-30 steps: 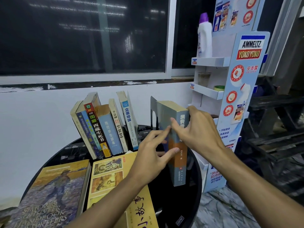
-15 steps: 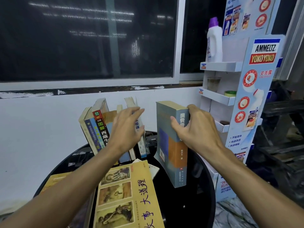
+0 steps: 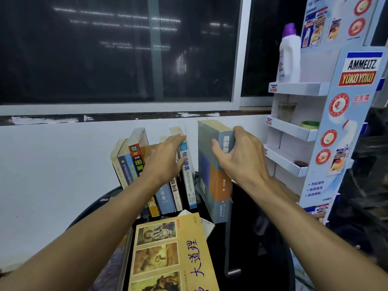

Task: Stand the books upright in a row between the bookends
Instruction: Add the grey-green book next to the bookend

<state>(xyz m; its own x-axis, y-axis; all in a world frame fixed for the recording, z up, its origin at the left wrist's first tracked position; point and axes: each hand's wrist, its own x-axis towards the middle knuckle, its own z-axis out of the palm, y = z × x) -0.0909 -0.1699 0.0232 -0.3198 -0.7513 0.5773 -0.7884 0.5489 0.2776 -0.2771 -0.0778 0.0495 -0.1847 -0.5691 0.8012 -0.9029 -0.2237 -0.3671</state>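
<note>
Surface: black round table (image 3: pixel 273 269), window (image 3: pixel 105 59) above.
Book (image 3: pixel 210 175): stood upright, spine toward camera.
Left hand (image 3: pixel 165 160): flat on leaning row (image 3: pixel 134 156).
Right hand (image 3: pixel 239 154): gripped Book.

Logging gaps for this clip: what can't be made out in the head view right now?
All in the head view:
- Bookends: none visible; the leaning row and grey book block whatever stands behind them.
- Middle spines in the row: covered by the left hand.
- Grey book's spine title: partly under the right hand.
- Yellow book: cut off by the bottom edge.
</note>
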